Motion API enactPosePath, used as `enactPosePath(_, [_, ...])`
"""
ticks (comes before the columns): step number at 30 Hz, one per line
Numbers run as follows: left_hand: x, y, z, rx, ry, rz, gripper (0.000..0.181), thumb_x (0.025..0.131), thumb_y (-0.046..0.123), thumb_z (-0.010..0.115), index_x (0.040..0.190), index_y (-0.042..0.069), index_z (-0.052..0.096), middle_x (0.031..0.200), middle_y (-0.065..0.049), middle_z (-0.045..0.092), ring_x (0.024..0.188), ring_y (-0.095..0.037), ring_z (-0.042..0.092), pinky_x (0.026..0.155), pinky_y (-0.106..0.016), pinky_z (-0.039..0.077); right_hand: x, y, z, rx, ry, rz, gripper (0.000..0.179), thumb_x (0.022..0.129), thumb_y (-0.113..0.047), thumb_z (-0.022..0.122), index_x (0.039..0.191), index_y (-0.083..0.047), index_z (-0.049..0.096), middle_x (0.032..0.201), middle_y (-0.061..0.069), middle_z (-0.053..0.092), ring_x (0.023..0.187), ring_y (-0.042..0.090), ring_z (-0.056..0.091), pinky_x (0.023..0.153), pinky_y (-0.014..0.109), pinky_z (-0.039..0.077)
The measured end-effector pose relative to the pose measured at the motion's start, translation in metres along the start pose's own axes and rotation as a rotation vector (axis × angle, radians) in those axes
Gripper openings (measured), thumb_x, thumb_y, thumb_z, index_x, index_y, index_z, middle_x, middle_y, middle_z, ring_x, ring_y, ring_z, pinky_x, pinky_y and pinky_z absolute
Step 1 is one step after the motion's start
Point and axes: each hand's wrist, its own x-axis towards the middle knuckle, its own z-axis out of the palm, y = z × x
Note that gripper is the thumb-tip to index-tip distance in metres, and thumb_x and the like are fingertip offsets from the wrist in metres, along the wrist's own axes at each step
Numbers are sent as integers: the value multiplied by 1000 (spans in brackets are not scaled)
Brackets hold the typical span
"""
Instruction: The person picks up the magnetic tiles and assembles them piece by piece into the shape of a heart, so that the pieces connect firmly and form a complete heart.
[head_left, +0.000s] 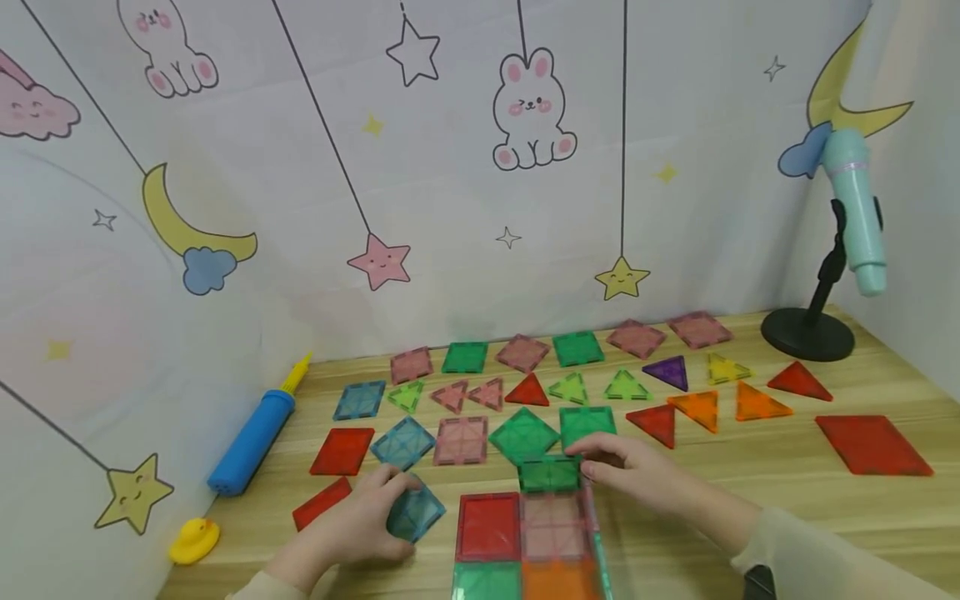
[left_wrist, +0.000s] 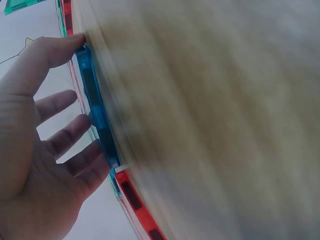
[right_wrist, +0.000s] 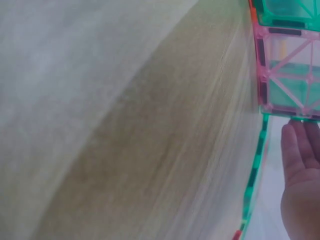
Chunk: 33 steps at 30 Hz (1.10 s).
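My left hand holds a blue square magnetic tile just above or on the table; in the left wrist view the thumb is at one end of its blue edge and fingertips touch it farther along. My right hand reaches to the back right corner of a tile build, fingers fairly straight, touching near an upright green tile. The build's flat base has a red square, a pink square, a green one and an orange one. An upright pink tile stands along its right side.
Rows of loose square and triangular tiles lie behind the build, including a green square and a red triangle. A blue pump and yellow duck are at left. A microphone on a stand is back right, before a printed curtain.
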Motion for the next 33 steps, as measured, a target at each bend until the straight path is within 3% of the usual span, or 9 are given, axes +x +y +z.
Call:
enactPosePath(5, [4, 4, -7, -46, 25, 15, 56, 74, 24, 72, 125, 13, 52, 121, -4, 50, 103, -23, 48, 87, -47, 45, -1, 0, -2, 3, -7, -21, 29, 98, -21, 52, 122, -7, 59, 118, 9, 58, 104, 17, 56, 83, 25, 47])
enactPosePath(10, [6, 7, -14, -163, 72, 126, 33, 85, 12, 61, 118, 13, 61, 115, 1, 60, 100, -18, 57, 82, -37, 49, -1, -3, -3, 8, -17, -12, 30, 97, -21, 52, 123, -7, 59, 118, 9, 58, 104, 17, 57, 83, 25, 47])
enactPosePath(13, [8, 12, -16, -218, 110, 188, 30, 89, 9, 59, 117, 15, 64, 111, 4, 64, 97, -13, 61, 77, -29, 51, -1, -4, -3, -2, -19, -8, 30, 98, -22, 52, 123, -8, 59, 118, 8, 58, 104, 18, 56, 83, 26, 47])
enactPosePath(21, [24, 35, -17, -177, 190, 258, 28, 93, 10, 56, 119, 16, 66, 109, 5, 66, 95, -9, 60, 76, -26, 51, 0, -4, -5, -24, -10, 22, 31, 97, -27, 52, 122, -11, 60, 117, 6, 58, 103, 17, 56, 82, 26, 47])
enactPosePath(28, [44, 60, -15, -211, 157, 326, 25, 96, 13, 54, 116, 17, 67, 108, 5, 66, 86, -5, 59, 74, -26, 49, 0, -4, -5, -18, -22, 9, 30, 98, -24, 52, 123, -10, 58, 119, 8, 58, 105, 21, 55, 83, 26, 47])
enactPosePath(31, [47, 63, -14, -268, 122, 301, 24, 97, 19, 53, 118, 17, 65, 109, 5, 64, 91, -7, 59, 76, -28, 49, -1, -4, -4, -12, -22, 3, 31, 98, -23, 51, 124, -8, 58, 119, 8, 58, 106, 22, 56, 83, 26, 47])
enactPosePath(33, [48, 57, -15, -336, 110, 248, 29, 98, 25, 52, 123, 16, 62, 115, 2, 62, 99, -11, 59, 81, -30, 49, -1, -3, -4, -9, -21, 3, 31, 98, -23, 51, 124, -8, 58, 119, 9, 57, 106, 22, 55, 83, 26, 47])
